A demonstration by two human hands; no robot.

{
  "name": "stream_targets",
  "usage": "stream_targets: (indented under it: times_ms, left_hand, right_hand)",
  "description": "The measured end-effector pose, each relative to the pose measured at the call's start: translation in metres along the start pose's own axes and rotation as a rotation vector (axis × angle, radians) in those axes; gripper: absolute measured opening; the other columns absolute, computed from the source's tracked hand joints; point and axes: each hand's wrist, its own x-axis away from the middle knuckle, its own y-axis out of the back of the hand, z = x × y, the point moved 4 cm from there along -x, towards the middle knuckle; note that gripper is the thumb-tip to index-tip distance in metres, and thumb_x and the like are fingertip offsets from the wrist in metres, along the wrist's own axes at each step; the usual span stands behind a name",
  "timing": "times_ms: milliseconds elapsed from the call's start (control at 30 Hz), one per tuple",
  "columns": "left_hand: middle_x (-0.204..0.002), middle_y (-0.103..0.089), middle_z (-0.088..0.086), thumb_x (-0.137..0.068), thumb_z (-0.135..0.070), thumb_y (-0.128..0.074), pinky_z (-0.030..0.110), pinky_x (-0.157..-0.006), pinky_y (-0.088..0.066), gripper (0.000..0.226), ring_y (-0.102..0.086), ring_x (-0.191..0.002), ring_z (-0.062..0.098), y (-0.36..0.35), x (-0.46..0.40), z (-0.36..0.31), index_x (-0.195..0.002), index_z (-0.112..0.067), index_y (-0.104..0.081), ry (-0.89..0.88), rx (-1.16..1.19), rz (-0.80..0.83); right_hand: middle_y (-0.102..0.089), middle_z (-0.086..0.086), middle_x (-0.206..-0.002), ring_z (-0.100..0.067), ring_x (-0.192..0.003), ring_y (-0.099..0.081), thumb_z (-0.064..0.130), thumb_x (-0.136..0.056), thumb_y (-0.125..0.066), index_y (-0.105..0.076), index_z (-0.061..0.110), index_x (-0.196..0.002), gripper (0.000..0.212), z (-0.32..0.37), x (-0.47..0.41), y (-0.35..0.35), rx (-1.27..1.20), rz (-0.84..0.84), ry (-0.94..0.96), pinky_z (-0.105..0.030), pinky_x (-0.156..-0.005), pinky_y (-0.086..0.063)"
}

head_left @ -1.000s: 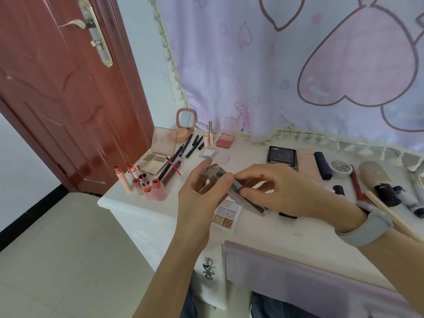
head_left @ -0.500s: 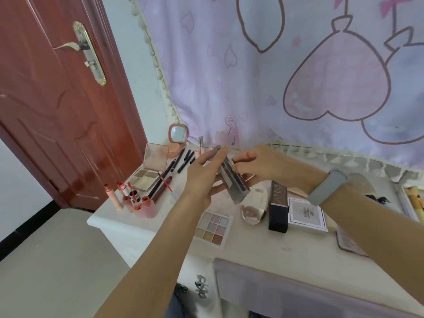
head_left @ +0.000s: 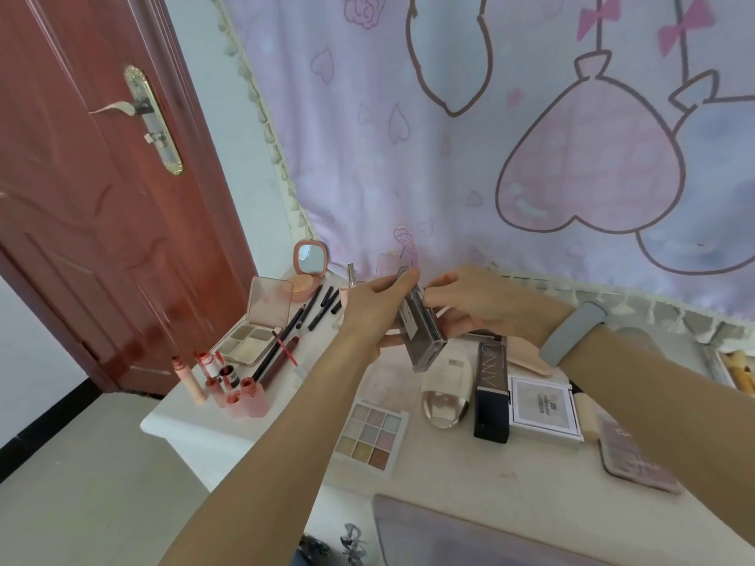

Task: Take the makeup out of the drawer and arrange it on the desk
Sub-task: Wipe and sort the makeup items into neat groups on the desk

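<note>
At the centre of the frame, the left hand [head_left: 369, 310] and right hand [head_left: 470, 304] both clasp a grey makeup case [head_left: 421, 324], tilted above the desk [head_left: 510, 480]

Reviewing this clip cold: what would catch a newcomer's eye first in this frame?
First, the two hands meeting mid-frame over the desk: the left hand and right hand hold a grey transparent makeup case tilted between them. Next, the big pink heart-print curtain filling the wall behind. Then the pastel nine-pan eyeshadow palette lying flat just below the hands.
</note>
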Motion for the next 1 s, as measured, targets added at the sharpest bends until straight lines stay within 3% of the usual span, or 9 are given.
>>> stream_targets:
  times_ms: [267,433,567,700,767,867,1000]
  left_hand:
    - [-0.087,-0.069,0.01,-0.082,-0.044,-0.063,0.033,-0.06,-0.058,0.036,-0.067,-0.07,0.022,-0.013,-0.047,-0.004,-0.1,-0.012,-0.066,0.138,-0.037,0.114]
    - [-0.081,-0.067,0.008,-0.09,-0.038,-0.047,0.033,-0.068,-0.054,0.026,-0.064,-0.077,0.025,-0.015,-0.075,0.007,-0.085,-0.015,-0.057,0.25,0.133,0.128]
    - [-0.071,-0.07,0.004,-0.096,-0.035,-0.042,0.025,-0.052,-0.054,0.032,-0.067,-0.061,0.019,-0.016,-0.081,0.018,-0.082,-0.014,-0.061,0.341,0.239,0.17]
    - [-0.071,-0.059,0.007,-0.098,-0.02,-0.038,0.022,-0.042,-0.051,0.025,-0.058,-0.059,0.022,-0.01,-0.088,0.026,-0.08,-0.01,-0.051,0.294,0.19,-0.007]
    - [-0.073,-0.052,0.008,-0.095,-0.013,-0.039,0.026,-0.048,-0.052,0.021,-0.053,-0.062,0.022,-0.007,-0.093,0.029,-0.077,-0.009,-0.047,0.238,0.088,-0.088]
    - [-0.07,-0.047,0.01,-0.089,-0.007,-0.04,0.036,-0.072,-0.051,0.022,-0.048,-0.066,0.023,-0.002,-0.1,0.032,-0.068,-0.009,-0.045,0.081,-0.274,-0.118]
    - [-0.068,-0.036,0.008,-0.088,-0.009,-0.042,0.025,-0.061,-0.03,0.021,-0.034,-0.068,0.02,-0.008,-0.099,0.034,-0.067,-0.01,-0.041,-0.117,-0.684,-0.043]
  right_hand:
    - [-0.068,-0.003,-0.062,-0.015,-0.058,-0.068,0.01,-0.083,-0.057,-0.061,0.006,-0.081,0.007,0.003,-0.025,0.028,0.014,-0.122,-0.078,-0.022,-0.053,-0.054]
    - [-0.061,-0.01,-0.071,-0.015,-0.055,-0.062,0.008,-0.086,-0.051,-0.055,0.005,-0.078,0.009,-0.006,-0.039,0.047,-0.041,-0.226,-0.105,-0.02,-0.045,-0.051]
    - [-0.055,-0.01,-0.066,-0.017,-0.051,-0.057,0.007,-0.086,-0.049,-0.05,0.005,-0.073,0.013,-0.022,-0.049,0.053,-0.043,-0.294,-0.148,-0.02,-0.042,-0.05]
    - [-0.047,-0.009,-0.067,-0.016,-0.055,-0.05,0.005,-0.086,-0.051,-0.049,0.006,-0.073,0.014,-0.037,-0.061,0.056,-0.094,-0.337,-0.167,-0.018,-0.035,-0.046]
    - [-0.047,-0.009,-0.07,-0.017,-0.06,-0.05,0.004,-0.085,-0.053,-0.048,0.006,-0.072,0.014,-0.042,-0.066,0.061,-0.11,-0.37,-0.171,-0.019,-0.034,-0.046]
    - [-0.05,-0.011,-0.077,-0.019,-0.063,-0.052,0.003,-0.084,-0.054,-0.049,0.004,-0.074,0.011,-0.046,-0.075,0.064,-0.128,-0.396,-0.165,-0.021,-0.035,-0.048]
    - [-0.049,-0.012,-0.073,-0.02,-0.061,-0.055,0.001,-0.084,-0.053,-0.049,0.004,-0.074,0.011,-0.046,-0.085,0.064,-0.082,-0.413,-0.151,-0.029,-0.05,-0.056]
